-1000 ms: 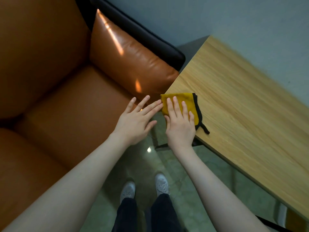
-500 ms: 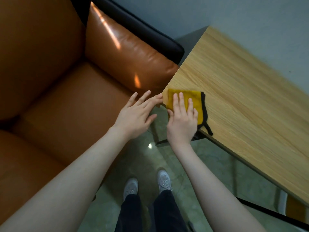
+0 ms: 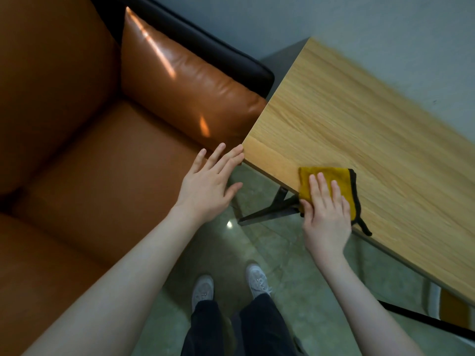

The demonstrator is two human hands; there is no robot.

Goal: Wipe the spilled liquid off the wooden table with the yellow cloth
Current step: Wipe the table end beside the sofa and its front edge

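Observation:
A folded yellow cloth (image 3: 331, 177) with a black trim lies on the wooden table (image 3: 365, 129) at its near edge, a little right of the near corner. My right hand (image 3: 326, 214) lies flat on the cloth with straight fingers and presses it down, its thumb over the table's edge. My left hand (image 3: 209, 183) is spread flat with straight fingers, and its fingertips touch the table's near corner. No liquid shows on the wood.
An orange leather sofa (image 3: 84, 160) with a cushion (image 3: 190, 80) stands just left of the table. Below are a green glossy floor (image 3: 280, 258), my shoes (image 3: 203, 291) and the table's dark metal legs (image 3: 272, 209).
My right hand has slid the cloth from the table's near corner to the right along the near edge. My left hand stays by the corner.

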